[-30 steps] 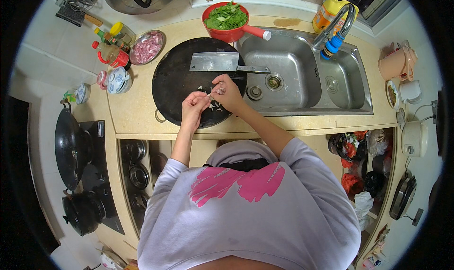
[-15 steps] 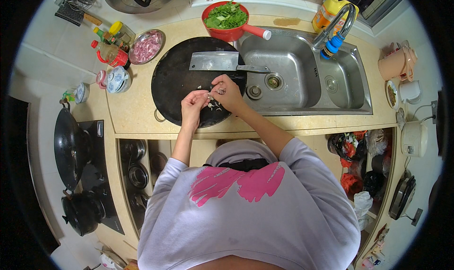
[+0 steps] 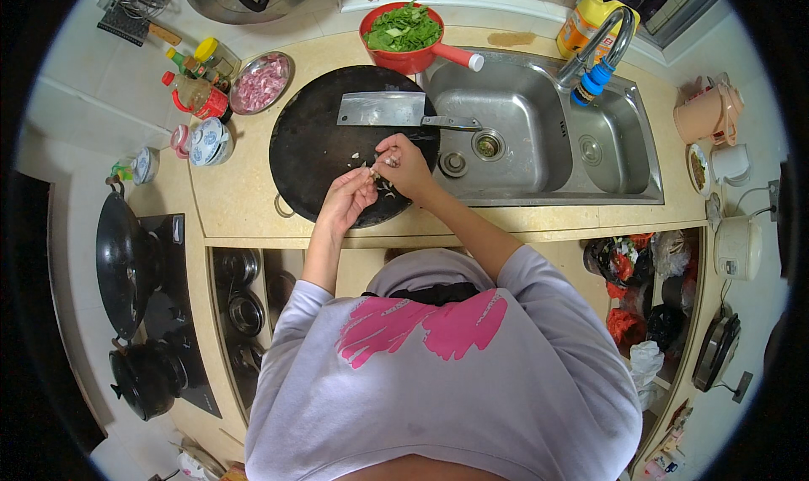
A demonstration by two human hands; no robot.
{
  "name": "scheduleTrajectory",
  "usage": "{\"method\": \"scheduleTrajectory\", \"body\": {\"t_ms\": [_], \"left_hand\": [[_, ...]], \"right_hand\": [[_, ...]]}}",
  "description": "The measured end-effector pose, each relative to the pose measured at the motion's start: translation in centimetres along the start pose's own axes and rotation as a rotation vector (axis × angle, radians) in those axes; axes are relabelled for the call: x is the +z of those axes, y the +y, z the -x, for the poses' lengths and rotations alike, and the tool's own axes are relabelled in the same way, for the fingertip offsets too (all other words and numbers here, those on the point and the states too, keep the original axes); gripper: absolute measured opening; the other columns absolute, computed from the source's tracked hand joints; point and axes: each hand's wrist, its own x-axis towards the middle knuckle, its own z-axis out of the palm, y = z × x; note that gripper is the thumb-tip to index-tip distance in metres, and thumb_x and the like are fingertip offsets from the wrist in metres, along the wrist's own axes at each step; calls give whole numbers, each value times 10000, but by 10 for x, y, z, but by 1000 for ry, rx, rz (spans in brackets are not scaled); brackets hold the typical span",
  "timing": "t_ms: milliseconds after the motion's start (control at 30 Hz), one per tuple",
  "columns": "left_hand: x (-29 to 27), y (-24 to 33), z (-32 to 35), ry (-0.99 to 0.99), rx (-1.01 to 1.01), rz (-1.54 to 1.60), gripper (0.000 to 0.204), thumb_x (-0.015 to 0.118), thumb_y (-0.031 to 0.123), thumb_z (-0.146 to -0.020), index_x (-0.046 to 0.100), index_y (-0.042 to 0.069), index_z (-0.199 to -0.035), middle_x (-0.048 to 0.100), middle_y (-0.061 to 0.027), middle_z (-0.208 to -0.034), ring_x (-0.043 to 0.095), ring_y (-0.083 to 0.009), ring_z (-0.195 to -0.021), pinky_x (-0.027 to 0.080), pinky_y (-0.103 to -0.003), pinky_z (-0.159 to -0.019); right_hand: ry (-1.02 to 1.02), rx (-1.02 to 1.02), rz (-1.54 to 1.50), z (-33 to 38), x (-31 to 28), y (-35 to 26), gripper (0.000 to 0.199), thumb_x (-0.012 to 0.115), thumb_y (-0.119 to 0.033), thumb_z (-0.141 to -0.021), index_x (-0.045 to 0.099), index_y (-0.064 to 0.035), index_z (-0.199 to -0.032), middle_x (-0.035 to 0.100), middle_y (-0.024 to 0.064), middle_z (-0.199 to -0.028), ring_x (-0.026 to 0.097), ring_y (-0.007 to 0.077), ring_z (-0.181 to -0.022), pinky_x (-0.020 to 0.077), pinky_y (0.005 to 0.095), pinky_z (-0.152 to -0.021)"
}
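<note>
Over the near half of a round black chopping board [image 3: 308, 136], my two hands meet fingertip to fingertip. My left hand [image 3: 350, 200] is closed in a pinch on a small pale piece that looks like a garlic clove [image 3: 372, 173]. My right hand [image 3: 407, 171] pinches at the same clove from the other side, and its curled fingers hide part of it. Pale bits of peel [image 3: 388, 192] lie on the board beneath my hands, and a small whitish piece [image 3: 356, 155] rests just beyond them. A cleaver [image 3: 382, 109] lies flat across the board, its handle reaching over the sink's edge.
Right of the board is a double steel sink [image 3: 539, 196] with a faucet [image 3: 625, 28]. A red strainer [image 3: 413, 61] of chopped greens stands behind it. To the left are a plate of sliced meat [image 3: 259, 83], sauce bottles [image 3: 195, 96], lidded jars [image 3: 209, 141] and a wok [image 3: 126, 262].
My left hand has rolled, turning more of its palm side and curled fingers into view. My right hand has barely moved, and the fingertips still meet.
</note>
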Motion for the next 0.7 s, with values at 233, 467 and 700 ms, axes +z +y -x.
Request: {"method": "scheduleTrajectory", "body": {"t_ms": [233,467,700], "left_hand": [[2,-5,0,106,148,-141,106,529,115,-905,570,17,-913,593,-18,-772,544,-88,-653,467,-204,-610],[8,-5,-1,163,197,-288,126,578,107,-877,607,17,-960,622,-33,-808,578,-96,-686,482,-204,-620],[5,0,1,88,152,-274,81,591,55,-856,605,17,-926,618,-35,-794,572,-94,-674,485,-208,-624]], "right_hand": [[-57,111,-163,1,-2,9,299,645,2,-705,486,-5,-957,600,85,-756,590,120,-698,465,242,-633],[-59,83,-113,0,-3,12,299,647,1,-717,480,-4,-964,591,83,-767,585,121,-703,467,244,-646],[-67,177,-234,2,-4,15,292,644,0,-713,484,-8,-958,591,92,-774,586,136,-689,471,258,-639]]}}
